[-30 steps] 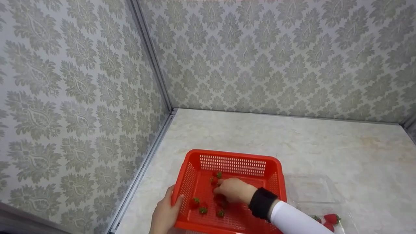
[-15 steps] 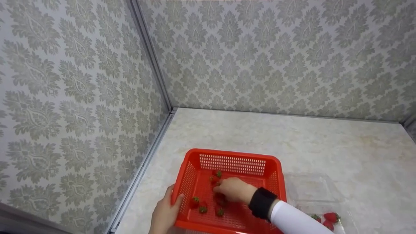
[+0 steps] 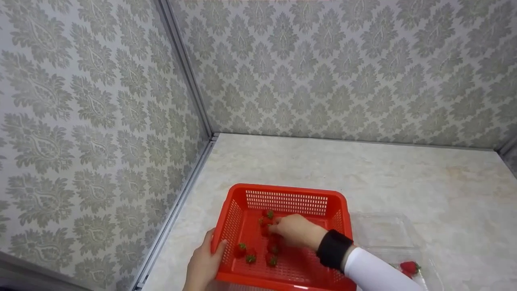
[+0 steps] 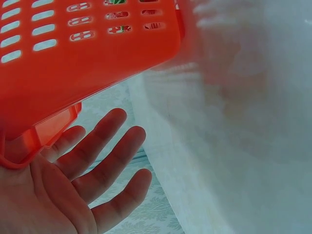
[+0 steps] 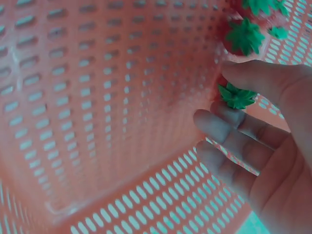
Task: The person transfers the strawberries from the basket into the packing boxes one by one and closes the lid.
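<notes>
A red plastic basket [image 3: 288, 188] with slotted sides stands on the table, several strawberries lying on its floor. My left hand [image 3: 202, 262] holds its left side, thumb over the rim and the other fingers outside. Those fingers [image 4: 105, 173] spread fairly straight below the basket wall in the left wrist view. Inside the basket, my right hand [image 3: 297, 230] is at the strawberries. The right wrist view has a strawberry [image 5: 237, 96] pinched between its thumb and fingertips, leafy cap showing. Two other strawberries [image 5: 245, 38] lie just beyond the thumb. Part of the held fruit is hidden.
To the right of the basket lies an open clear plastic container [image 3: 383, 230]. A few strawberries [image 3: 410, 266] are in its near part, partly covered by the white sleeve [image 3: 377, 270]. Patterned walls [image 3: 323, 72] border the pale table [image 3: 404, 178] at the back and left.
My right hand has shifted slightly up and right within the basket, uncovering more of the strawberries below it. The forearm covers more of the fruit in the container. My left hand keeps its hold.
</notes>
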Demonstrator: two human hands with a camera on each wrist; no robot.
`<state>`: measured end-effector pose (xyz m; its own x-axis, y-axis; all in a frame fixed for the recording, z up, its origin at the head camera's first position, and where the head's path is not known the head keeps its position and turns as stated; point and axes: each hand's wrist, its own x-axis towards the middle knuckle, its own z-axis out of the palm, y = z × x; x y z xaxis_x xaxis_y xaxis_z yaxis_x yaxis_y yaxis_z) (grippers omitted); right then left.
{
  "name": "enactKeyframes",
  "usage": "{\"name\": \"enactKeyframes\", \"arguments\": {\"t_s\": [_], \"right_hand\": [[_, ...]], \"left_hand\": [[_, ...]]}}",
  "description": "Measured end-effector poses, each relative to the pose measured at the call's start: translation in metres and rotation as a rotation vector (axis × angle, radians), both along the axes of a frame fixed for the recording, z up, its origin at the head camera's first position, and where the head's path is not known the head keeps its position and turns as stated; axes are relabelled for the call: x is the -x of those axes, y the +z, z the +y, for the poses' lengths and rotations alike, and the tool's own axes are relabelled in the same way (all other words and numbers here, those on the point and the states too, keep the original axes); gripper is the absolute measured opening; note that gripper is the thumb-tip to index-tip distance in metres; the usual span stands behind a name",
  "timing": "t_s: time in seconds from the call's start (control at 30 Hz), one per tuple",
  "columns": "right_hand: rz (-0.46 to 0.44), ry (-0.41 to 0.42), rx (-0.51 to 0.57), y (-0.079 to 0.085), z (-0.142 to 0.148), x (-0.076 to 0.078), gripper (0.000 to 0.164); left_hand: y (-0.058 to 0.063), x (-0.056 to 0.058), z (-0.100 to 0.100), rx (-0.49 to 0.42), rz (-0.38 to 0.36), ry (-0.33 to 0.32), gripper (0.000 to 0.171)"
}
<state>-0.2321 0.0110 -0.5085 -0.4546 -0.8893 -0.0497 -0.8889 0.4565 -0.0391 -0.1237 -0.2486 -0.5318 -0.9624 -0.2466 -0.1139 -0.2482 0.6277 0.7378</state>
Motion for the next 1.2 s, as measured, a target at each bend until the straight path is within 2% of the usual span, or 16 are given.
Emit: {"name": "enactKeyframes", "arguments": {"t_s": [0.2, 0.4, 0.57, 0.7, 0.83, 0.97, 1.2], "right_hand": [[0.020, -0.013, 0.099, 0.022, 0.020, -0.003, 0.023], [0.077, -0.013, 0.164, 0.052, 0.040, -0.009, 0.023], [0.126, -0.055, 0.206, 0.076, 0.068, -0.014, 0.022], [0.158, -0.094, 0.229, 0.087, 0.097, -0.018, 0.025], [0.173, -0.155, 0.240, 0.093, 0.129, -0.025, 0.029], [0.156, -0.224, 0.258, 0.090, 0.160, -0.034, 0.027], [0.116, -0.298, 0.283, 0.077, 0.200, -0.054, 0.026]], "left_hand": [[0.002, 0.004, -0.001, 0.011, -0.020, -0.016, 0.066], [0.005, 0.008, -0.002, 0.026, -0.019, -0.024, 0.067], [0.005, 0.011, 0.001, 0.021, -0.035, -0.037, 0.068], [0.005, 0.011, 0.001, 0.010, -0.054, -0.038, 0.067], [0.005, 0.010, 0.002, 0.014, -0.048, -0.041, 0.066], [0.005, 0.010, 0.001, 0.009, -0.051, -0.048, 0.067], [0.006, 0.008, -0.003, -0.009, -0.131, -0.039, 0.069]]}}
